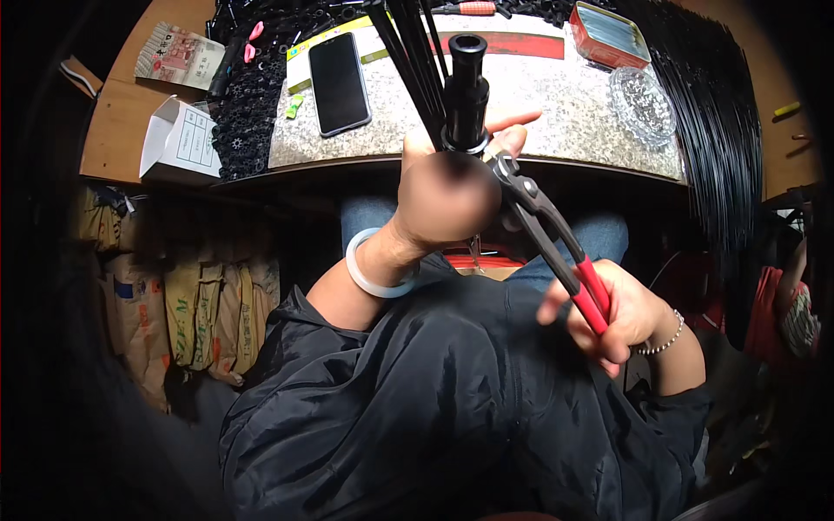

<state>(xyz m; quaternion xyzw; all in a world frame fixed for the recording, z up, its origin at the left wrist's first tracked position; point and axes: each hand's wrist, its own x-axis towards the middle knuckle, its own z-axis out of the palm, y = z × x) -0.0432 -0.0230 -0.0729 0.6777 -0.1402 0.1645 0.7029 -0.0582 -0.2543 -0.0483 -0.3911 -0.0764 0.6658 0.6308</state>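
Observation:
My left hand [439, 204] is wrapped round a black stepped tube [466, 104] with a hollow, ringed top, which stands roughly upright over the near table edge. Long thin black rods [415, 74] slant up and away beside it; their lower ends are hidden by the hand. A blurred patch covers part of this hand. In my right hand [627, 311] are pliers [552, 234] with red-sleeved handles, held over my lap. Their jaws reach the base of the tube, next to the left fingers; whether they bite on anything is hidden.
On the speckled tabletop [556, 95] lie a black phone [339, 84], a green wrapper [295, 107], a glass dish [643, 106] and a red tin [608, 36]. Many black rods [712, 122] hang off the right side. Small black parts [248, 130] and a white box [184, 139] are left; sacks [178, 313] stand below.

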